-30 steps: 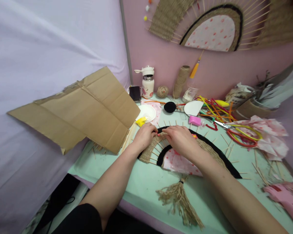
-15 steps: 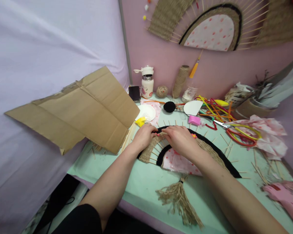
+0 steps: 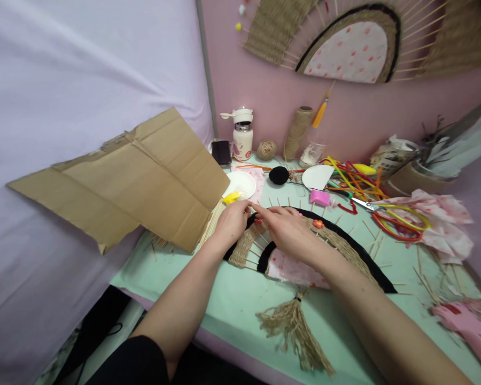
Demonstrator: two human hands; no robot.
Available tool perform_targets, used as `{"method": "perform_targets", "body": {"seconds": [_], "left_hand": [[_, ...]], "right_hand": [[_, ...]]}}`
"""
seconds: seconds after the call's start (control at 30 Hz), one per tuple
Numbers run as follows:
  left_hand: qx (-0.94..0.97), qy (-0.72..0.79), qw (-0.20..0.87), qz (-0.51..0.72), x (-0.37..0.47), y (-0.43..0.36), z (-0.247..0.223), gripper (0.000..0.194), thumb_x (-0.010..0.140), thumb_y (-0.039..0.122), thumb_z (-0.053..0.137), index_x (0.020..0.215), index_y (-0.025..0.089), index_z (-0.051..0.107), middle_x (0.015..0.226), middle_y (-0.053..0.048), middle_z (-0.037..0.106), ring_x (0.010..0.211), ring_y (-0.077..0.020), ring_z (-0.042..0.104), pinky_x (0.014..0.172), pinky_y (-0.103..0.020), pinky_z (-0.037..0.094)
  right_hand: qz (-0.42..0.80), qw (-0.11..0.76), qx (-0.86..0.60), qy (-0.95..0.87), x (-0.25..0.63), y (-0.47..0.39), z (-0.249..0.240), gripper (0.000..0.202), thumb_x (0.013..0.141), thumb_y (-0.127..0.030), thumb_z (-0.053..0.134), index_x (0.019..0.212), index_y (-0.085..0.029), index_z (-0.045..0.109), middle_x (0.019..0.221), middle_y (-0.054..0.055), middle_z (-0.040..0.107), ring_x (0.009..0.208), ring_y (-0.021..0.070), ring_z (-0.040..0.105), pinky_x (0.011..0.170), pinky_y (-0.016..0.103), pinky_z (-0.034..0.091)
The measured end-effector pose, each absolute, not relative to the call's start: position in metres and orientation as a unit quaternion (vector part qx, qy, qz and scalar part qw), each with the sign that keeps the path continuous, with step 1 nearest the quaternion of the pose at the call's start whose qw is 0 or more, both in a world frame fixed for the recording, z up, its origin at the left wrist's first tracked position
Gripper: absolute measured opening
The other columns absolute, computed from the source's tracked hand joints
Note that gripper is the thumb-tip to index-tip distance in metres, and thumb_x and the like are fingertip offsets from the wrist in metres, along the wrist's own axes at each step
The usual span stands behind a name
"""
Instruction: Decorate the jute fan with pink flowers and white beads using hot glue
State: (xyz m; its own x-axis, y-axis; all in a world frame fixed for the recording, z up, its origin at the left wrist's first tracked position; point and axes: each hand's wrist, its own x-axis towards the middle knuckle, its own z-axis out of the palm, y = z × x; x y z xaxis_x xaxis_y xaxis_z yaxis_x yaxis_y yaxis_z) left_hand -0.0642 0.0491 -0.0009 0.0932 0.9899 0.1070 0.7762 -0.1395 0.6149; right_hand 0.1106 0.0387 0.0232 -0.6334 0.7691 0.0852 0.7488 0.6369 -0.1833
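A half-round woven fan (image 3: 344, 247) of twine and thin sticks lies on the table, with a black outer band and a pink-spotted white centre. A small red clay-like flower (image 3: 318, 224) sits on its twine band. Over the fan's upper left, my left hand (image 3: 232, 221) is closed, thumb and finger drawn together. My right hand (image 3: 285, 227) reaches across the fan, its fingertips meeting those of the left. Whatever is between the fingertips is too small or hidden to make out. A twine tassel (image 3: 299, 329) hangs from the fan's lower edge.
A folded cardboard sheet (image 3: 144, 182) leans at left. Behind the fan lie a white plate (image 3: 242, 184), black yarn ball (image 3: 279, 175) and pink packet (image 3: 319, 198). Scissors (image 3: 363, 202), loose sticks and a pink glue gun (image 3: 465, 326) are at right. An open bottle (image 3: 242, 141) stands behind.
Both hands have shifted slightly up and left from the fan's twine band, and their fingertips have come together. The red flower now shows more fully.
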Motion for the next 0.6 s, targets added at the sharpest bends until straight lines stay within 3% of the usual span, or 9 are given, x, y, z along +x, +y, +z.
{"method": "perform_targets", "body": {"seconds": [0.17, 0.6], "left_hand": [[0.671, 0.652, 0.206, 0.288, -0.063, 0.047, 0.005, 0.032, 0.086, 0.012, 0.049, 0.113, 0.016, 0.066, 0.104, -0.01, 0.072, 0.096, -0.0205, 0.064, 0.093, -0.034, 0.046], [0.697, 0.644, 0.199, 0.243, -0.062, 0.047, 0.004, 0.026, 0.084, 0.013, 0.049, 0.102, 0.017, 0.068, 0.093, -0.008, 0.071, 0.088, -0.0213, 0.062, 0.081, -0.033, 0.047]], "right_hand": [[0.086, 0.087, -0.396, -0.91, 0.107, 0.039, 0.009, 0.071, 0.082, 0.002, 0.036, 0.151, -0.015, 0.029, 0.119, 0.012, 0.069, 0.118, 0.0238, 0.052, 0.097, 0.038, 0.029], [0.091, 0.087, -0.419, -0.899, 0.102, 0.04, 0.012, 0.071, 0.083, -0.001, 0.036, 0.152, -0.015, 0.027, 0.122, 0.011, 0.069, 0.115, 0.0249, 0.055, 0.096, 0.038, 0.029]]}}
